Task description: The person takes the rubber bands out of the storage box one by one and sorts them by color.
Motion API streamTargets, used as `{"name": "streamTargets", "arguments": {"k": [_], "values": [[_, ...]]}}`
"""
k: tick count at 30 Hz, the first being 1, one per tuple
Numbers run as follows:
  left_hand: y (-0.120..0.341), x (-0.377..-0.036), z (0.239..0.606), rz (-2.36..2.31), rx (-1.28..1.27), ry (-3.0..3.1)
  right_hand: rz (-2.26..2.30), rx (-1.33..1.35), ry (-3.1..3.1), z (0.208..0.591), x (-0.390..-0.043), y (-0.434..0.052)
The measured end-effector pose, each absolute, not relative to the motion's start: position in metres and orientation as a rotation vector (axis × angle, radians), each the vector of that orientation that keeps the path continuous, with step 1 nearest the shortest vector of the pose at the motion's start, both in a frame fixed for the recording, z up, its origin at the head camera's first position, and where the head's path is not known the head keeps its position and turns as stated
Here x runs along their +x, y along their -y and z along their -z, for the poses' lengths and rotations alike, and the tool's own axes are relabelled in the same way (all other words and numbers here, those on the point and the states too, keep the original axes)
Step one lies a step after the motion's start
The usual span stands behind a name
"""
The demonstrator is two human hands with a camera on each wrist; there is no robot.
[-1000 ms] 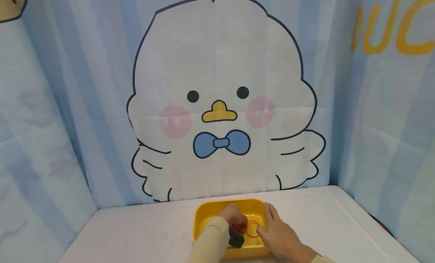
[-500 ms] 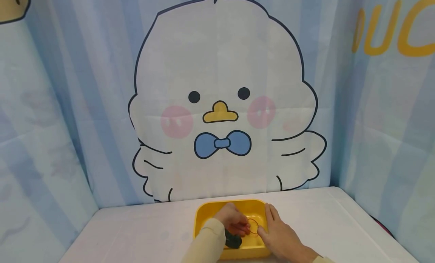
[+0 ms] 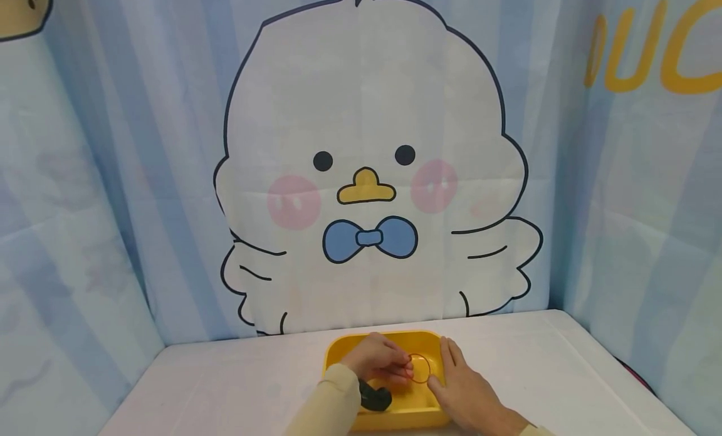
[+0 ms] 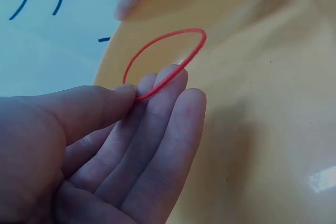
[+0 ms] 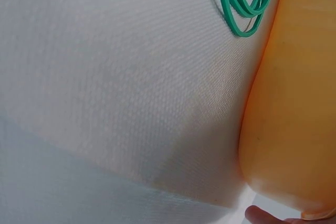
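Left hand (image 3: 376, 361) is inside the yellow tray (image 3: 338, 348), reaching in from the near left. Thumb and fingers pinch a thin red rubber band (image 3: 420, 368); the left wrist view shows the band (image 4: 164, 61) clamped between thumb tip and the side of the fingers (image 4: 157, 114), its free loop standing out over the tray floor (image 4: 262, 103). Remaining fingers lie fairly straight beneath the loop.

A black object (image 3: 375, 398) lies in the tray just below the left wrist, partly covered by the cream sleeve (image 3: 327, 404); what it is cannot be made out.

The red band sits above the tray's middle-right, between the two hands.

Right hand (image 3: 465, 389) rests on the tray's right edge, fingers extended and relaxed along the rim, gripping nothing visible.

Right wrist view: tray's outer wall (image 5: 294, 119) against the white tablecloth (image 5: 115, 77), with green rubber bands (image 5: 244, 1) lying on the cloth just beside the tray.

Backdrop: blue striped curtain with a cartoon duck (image 3: 366, 166).
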State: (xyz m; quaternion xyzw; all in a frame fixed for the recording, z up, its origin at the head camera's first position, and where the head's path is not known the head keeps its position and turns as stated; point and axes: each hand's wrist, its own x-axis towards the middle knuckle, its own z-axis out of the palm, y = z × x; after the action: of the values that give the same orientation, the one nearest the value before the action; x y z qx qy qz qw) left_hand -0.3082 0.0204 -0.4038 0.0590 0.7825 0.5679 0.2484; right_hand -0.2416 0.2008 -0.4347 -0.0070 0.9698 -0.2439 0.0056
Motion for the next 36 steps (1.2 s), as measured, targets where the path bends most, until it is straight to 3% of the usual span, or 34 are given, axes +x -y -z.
{"name": "streamTargets", "arguments": {"k": [22,36], "values": [[0.007,-0.287,0.395,-1.632,0.235,-1.969,0.752,-0.037,-3.047,0.437,-0.242,-0.201],[0.031,-0.257,0.387,-1.631,0.267,-1.919,0.748,-0.031,-3.044,0.437,-0.242,-0.201]]}}
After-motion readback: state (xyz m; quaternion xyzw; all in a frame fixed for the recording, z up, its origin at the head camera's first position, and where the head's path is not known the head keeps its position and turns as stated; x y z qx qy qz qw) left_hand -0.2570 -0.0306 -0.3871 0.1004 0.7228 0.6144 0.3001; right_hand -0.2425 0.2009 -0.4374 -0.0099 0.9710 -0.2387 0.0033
